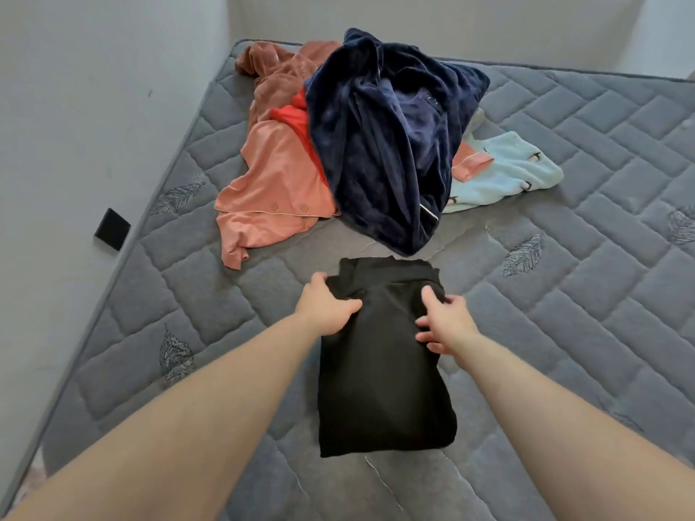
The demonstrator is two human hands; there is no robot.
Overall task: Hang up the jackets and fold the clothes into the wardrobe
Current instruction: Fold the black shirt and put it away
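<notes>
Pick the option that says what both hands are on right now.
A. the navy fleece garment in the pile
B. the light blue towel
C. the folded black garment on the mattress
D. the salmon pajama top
C: the left hand grips the far left corner of the folded black garment, and the right hand touches its right edge, apart from the pile.

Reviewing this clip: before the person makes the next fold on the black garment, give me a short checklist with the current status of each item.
1. Left hand grips black garment at its far left corner: ok.
2. Right hand on garment's right edge, firm grip: cannot tell.
3. Garment flat on mattress, sides roughly straight: ok.
4. Far edge clear of navy robe: ok, narrowly.
5. Bare mattress near the garment for folding: ok.
6. Wardrobe in view: not ok.
</notes>
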